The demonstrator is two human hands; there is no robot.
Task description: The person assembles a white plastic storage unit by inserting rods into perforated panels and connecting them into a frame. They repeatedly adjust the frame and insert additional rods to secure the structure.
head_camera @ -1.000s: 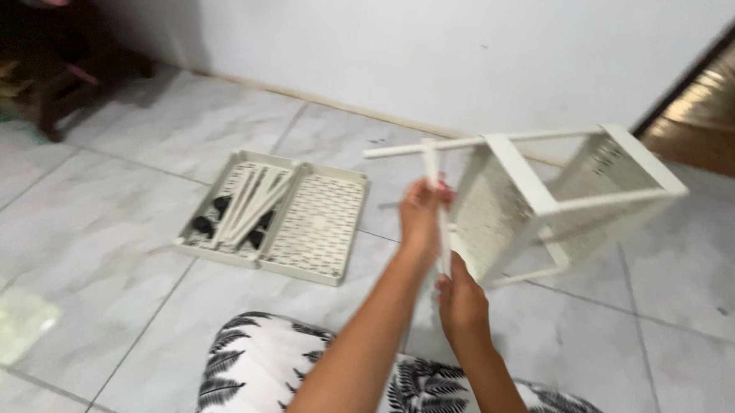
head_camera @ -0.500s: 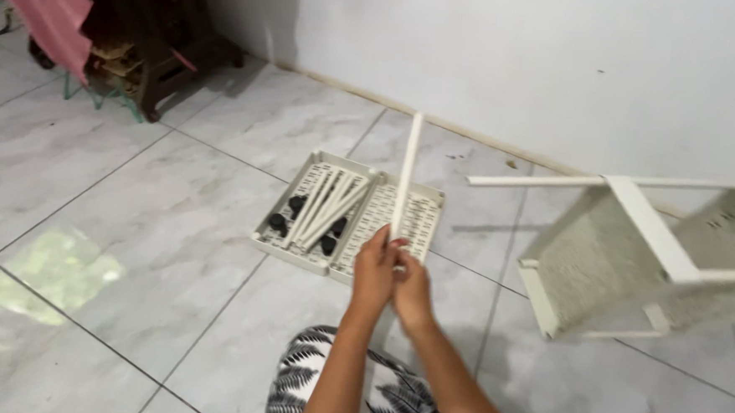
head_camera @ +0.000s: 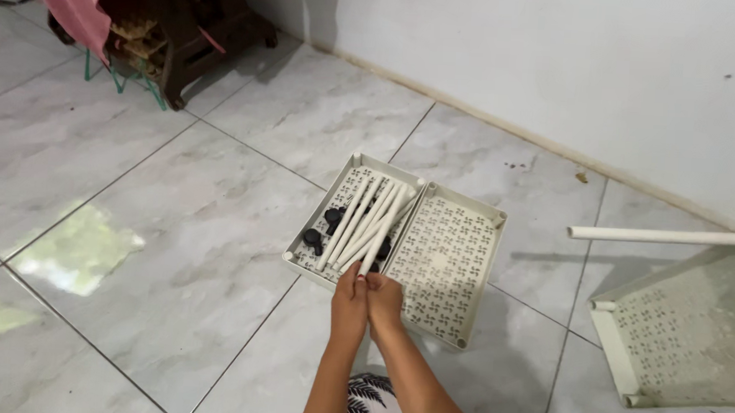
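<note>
Both hands, left hand [head_camera: 349, 296] and right hand [head_camera: 384, 300], were closed around the near end of a white tube [head_camera: 380, 239] lying in the left tray [head_camera: 307, 266]. Partly assembled rack [head_camera: 679, 332] stood apart; several tubes remained unused.

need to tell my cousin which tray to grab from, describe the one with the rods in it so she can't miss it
On the grey tiled floor near the white wall, two cream perforated trays lie side by side, touching, just ahead of the person's hands. The left tray is the one: it holds a bundle of white rods and black round pieces, while the right tray holds nothing.
</note>
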